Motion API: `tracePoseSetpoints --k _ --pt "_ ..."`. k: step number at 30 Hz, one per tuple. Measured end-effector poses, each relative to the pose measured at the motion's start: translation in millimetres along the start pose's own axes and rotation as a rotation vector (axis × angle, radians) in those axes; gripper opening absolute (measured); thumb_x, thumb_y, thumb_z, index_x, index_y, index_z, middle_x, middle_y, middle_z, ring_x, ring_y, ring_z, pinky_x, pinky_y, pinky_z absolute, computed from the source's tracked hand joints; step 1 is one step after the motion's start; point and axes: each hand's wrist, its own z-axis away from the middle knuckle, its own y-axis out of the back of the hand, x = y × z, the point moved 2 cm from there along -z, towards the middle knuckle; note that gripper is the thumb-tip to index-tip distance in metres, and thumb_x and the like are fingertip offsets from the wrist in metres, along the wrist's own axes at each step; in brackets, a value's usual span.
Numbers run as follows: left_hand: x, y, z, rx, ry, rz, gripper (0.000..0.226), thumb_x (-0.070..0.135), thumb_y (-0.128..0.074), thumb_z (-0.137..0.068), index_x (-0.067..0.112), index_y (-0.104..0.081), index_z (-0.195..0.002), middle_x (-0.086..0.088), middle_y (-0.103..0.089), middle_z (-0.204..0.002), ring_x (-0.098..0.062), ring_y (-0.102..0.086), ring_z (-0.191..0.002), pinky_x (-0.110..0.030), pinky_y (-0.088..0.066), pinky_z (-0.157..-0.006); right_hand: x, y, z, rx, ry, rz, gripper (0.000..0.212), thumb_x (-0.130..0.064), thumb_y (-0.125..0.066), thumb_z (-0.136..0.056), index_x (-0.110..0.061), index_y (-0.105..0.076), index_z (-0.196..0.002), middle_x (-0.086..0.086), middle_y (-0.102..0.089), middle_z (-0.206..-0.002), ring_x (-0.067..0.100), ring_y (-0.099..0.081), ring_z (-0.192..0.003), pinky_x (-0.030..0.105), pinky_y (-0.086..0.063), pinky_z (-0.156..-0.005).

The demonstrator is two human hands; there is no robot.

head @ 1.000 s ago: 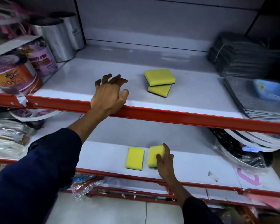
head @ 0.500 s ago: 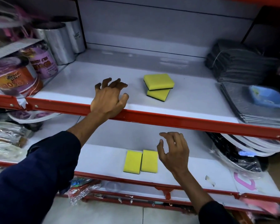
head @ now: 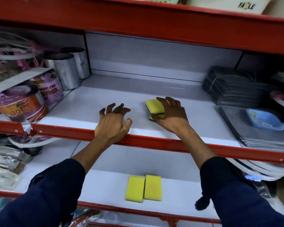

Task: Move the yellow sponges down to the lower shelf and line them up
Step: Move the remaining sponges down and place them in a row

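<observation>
Two yellow sponges with dark undersides lie stacked on the upper white shelf (head: 88, 102). My right hand (head: 172, 114) lies over the top sponge (head: 152, 104), fingers spread across it and thumb against the front edge of the lower sponge (head: 152, 118); both still rest on the shelf. My left hand (head: 112, 122) rests with fingers apart on the upper shelf's red front rail, holding nothing. On the lower shelf (head: 105, 182) two more yellow sponges lie flat side by side, the left one (head: 134, 189) touching the right one (head: 152, 187).
Foil rolls (head: 67, 69) and labelled tubs (head: 23, 104) crowd the upper shelf's left. Folded dark cloths (head: 233, 89), grey mats (head: 252, 133) and a blue tub (head: 264, 119) fill its right. Bagged goods (head: 5, 163) sit left on the lower shelf, wrapped plates (head: 261, 169) right.
My right hand let go of a sponge on the lower shelf, rose and came down on the stacked pair above. The view tilted upward. My left hand stayed on the rail.
</observation>
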Motion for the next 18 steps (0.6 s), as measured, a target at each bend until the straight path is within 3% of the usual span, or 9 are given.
tracePoseSetpoints --k 4,9,15,18 --pt "-1 0 0 0.012 -0.003 0.000 0.058 0.046 -0.032 -0.086 0.028 -0.055 -0.137 -0.001 -0.045 -0.156 -0.024 -0.028 -0.147 -0.056 -0.024 -0.117 -7 -15 -24 -0.074 -0.209 0.011 0.089 -0.080 -0.051 -0.073 -0.039 -0.019 -0.146 0.017 -0.025 -0.154 0.042 -0.023 -0.138 0.057 -0.027 -0.109" --pt "-2 0 0 0.015 0.001 0.021 0.060 0.047 -0.030 -0.085 0.028 -0.055 -0.137 0.000 -0.045 -0.156 -0.023 -0.028 -0.147 -0.055 -0.024 -0.117 -17 -19 -31 0.008 -0.240 0.048 0.081 -0.064 -0.058 -0.077 -0.033 -0.026 -0.145 0.021 -0.043 -0.136 0.041 -0.033 -0.125 0.053 -0.030 -0.101" --pt "-1 1 0 0.015 0.004 0.011 0.064 0.050 -0.026 -0.083 0.028 -0.055 -0.137 -0.001 -0.045 -0.156 -0.024 -0.029 -0.147 -0.057 -0.025 -0.117 -15 23 16 0.275 0.116 -0.004 0.078 -0.060 -0.059 -0.071 -0.040 -0.032 -0.142 0.006 -0.035 -0.148 0.033 -0.034 -0.125 0.045 -0.035 -0.097" --pt "0 0 1 0.017 -0.005 -0.010 0.064 0.050 -0.026 -0.083 0.028 -0.055 -0.136 -0.002 -0.045 -0.155 -0.025 -0.030 -0.146 -0.057 -0.026 -0.116 -5 46 55 0.339 0.352 0.005 0.076 -0.052 -0.065 -0.071 -0.034 -0.040 -0.141 0.010 -0.034 -0.153 0.033 -0.037 -0.130 0.044 -0.033 -0.102"
